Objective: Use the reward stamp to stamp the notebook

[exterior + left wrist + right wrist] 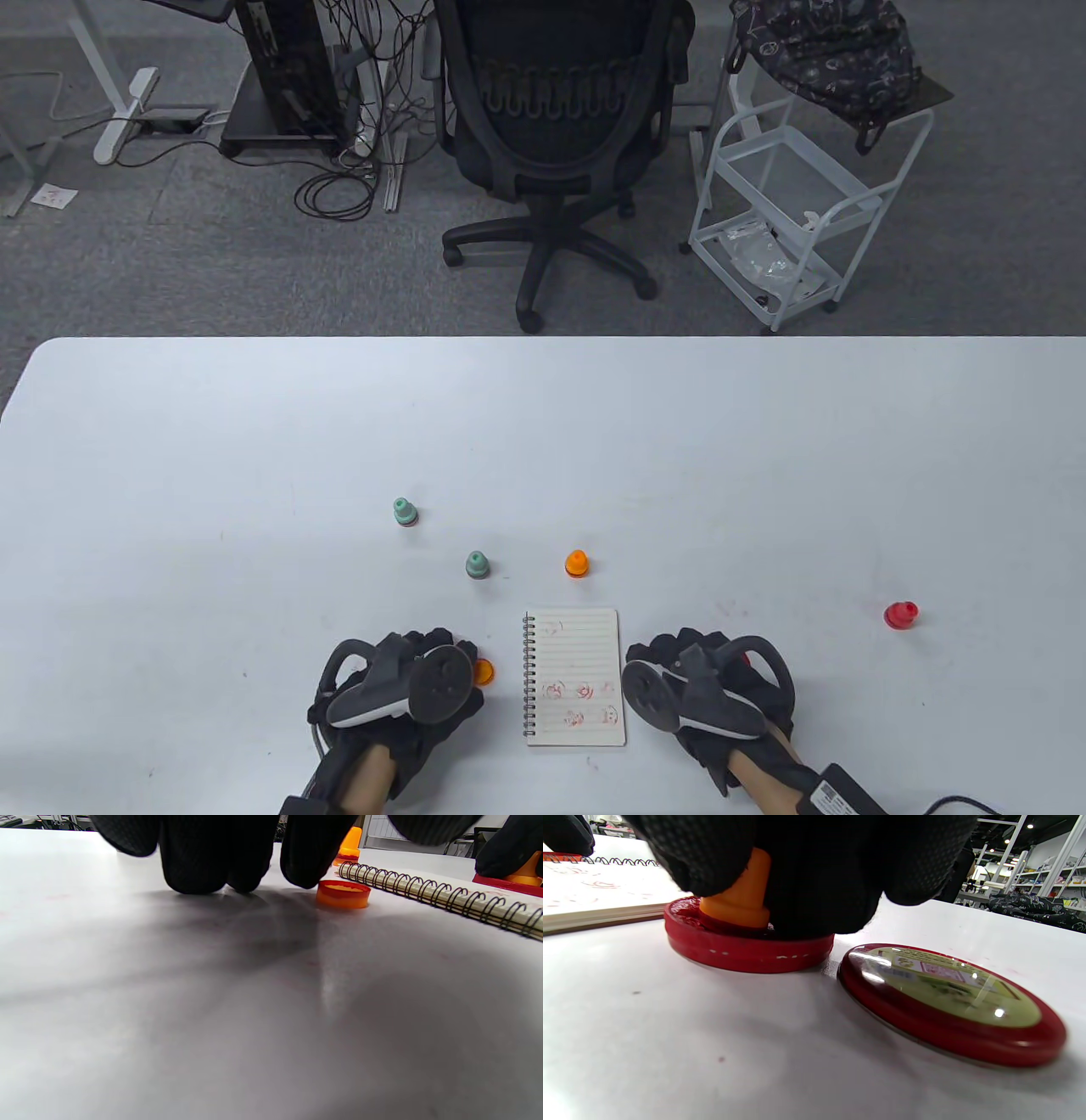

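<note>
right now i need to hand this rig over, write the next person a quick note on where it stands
Right hand: fingers grip the orange stamp, pressed into the open red ink pad just right of the notebook.
Left hand: idle, fingertips on the table, holding nothing; the stamp's orange cap lies beside it.
Ink pad lid lies right of the pad.
Done: cap off, pad open, stamp being inked. The page already carries several red prints.
Left: lift the stamp, press it onto the notebook.

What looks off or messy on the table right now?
Nothing spilled or broken. The ink pad lid lies tilted, one edge propped against the open red ink pad. An orange stamp cap lies loose beside the notebook. Faint red ink smudges mark the table.
</note>
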